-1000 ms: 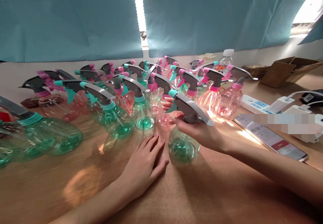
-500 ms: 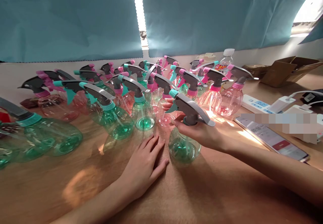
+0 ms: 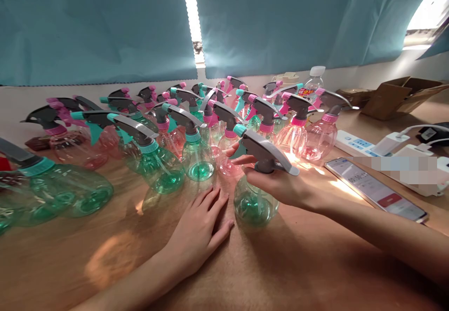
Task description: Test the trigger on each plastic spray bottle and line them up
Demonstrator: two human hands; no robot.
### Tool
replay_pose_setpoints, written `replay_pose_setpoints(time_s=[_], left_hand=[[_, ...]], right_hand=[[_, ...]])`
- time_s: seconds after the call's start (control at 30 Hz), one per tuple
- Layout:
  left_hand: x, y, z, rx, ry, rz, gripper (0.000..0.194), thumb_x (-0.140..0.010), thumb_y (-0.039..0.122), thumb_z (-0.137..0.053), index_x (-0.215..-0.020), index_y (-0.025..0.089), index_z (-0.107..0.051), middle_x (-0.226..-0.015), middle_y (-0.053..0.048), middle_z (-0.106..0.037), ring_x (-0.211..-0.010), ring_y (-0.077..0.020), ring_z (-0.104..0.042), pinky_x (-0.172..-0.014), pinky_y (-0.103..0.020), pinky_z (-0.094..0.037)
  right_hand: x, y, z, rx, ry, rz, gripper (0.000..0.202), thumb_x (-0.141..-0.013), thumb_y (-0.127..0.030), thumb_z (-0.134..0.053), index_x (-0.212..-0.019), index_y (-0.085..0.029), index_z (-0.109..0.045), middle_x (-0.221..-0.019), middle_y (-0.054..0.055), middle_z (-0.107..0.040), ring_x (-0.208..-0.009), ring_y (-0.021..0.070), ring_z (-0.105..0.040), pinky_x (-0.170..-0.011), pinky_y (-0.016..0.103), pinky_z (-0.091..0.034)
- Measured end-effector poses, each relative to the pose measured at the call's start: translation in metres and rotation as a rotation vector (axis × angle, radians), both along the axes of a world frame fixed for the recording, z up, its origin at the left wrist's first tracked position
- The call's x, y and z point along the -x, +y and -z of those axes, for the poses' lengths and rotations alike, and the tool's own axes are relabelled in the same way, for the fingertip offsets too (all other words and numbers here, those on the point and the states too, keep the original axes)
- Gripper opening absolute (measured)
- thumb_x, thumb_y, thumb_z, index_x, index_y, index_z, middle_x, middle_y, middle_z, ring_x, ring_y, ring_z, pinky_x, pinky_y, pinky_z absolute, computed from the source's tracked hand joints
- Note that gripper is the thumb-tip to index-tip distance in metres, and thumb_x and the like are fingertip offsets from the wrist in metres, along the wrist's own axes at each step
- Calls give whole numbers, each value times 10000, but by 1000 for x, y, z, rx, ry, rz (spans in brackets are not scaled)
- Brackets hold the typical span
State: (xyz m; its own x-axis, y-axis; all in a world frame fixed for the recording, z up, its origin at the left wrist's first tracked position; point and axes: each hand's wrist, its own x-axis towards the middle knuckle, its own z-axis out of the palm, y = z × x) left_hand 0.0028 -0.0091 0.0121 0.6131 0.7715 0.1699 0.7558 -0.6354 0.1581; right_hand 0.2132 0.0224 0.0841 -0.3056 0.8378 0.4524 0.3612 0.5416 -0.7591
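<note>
Right hand (image 3: 277, 180) wrapped around neck of green spray bottle (image 3: 256, 203) (grey head, teal nozzle), fingers near trigger; bottle upright on desk (image 3: 157, 264). Left hand (image 3: 199, 222) released, palm down on desk, fingers slightly spread, just beside bottle.

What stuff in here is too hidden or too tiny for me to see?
All in the head view:
Neck of the green spray bottle: hidden by the right hand.
Palm of the left hand: turned down, hidden by the hand itself.
Leftmost bottle: cut off by the left edge.
Back-row bottles: mostly behind nearer bottles.
Phone's little words: too small.
</note>
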Motion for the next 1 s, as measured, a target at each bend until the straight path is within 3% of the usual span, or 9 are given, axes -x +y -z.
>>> replay_pose_setpoints(time_s=[0.23, 0.53, 0.67, 0.87, 1.0], left_hand=[[-1, 0, -2, 5, 17, 10, 473, -967, 387, -466, -1364, 129, -471, -1444, -155, -447, -1326, -329, -381, -1058, -525, -353], [0, 0, 0, -8, -10, 15, 451, -959, 375, -483, -1357, 163, -482, -1433, -136, -469, -1323, -322, -391, -1057, -516, -360], [-1, 0, -1, -6, 8, 10, 465, -963, 388, -476, -1354, 135, -481, -1427, -150, -470, -1324, -328, -386, -1056, -523, -361], [-1, 0, -1, 12, -35, 6, 452, -967, 378, -468, -1343, 128, -478, -1410, -174, -460, -1309, -336, -392, -1046, -524, -369], [1, -1, 2, 17, -120, 3, 418, -937, 355, -507, -1316, 180, -488, -1411, -162, -418, -1292, -334, -406, -1019, -499, -404]], right_hand=[[-2, -2, 0, -3, 47, -55, 230, -715, -70, -516, -881, -229, -512, -843, -30, -608, -662, 104, -545, -542, 262, -420], [-1, -12, -17, 151, 75, -120, 233, -701, -22, -551, -752, -227, -452, -673, -59, -473, -549, 85, -450, -477, 261, -372], [1, -11, -10, 106, 147, -153, 199, -709, -54, -532, -797, -224, -475, -705, -58, -495, -515, 69, -411, -444, 249, -333], [5, -11, 1, 24, 152, -78, 248, -704, -67, -490, -887, -232, -517, -656, -68, -412, -495, 74, -340, -469, 239, -339], [7, -12, 3, 12, 198, -101, 207, -705, -80, -491, -849, -228, -504, -815, -22, -546, -616, 94, -486, -592, 253, -439]])
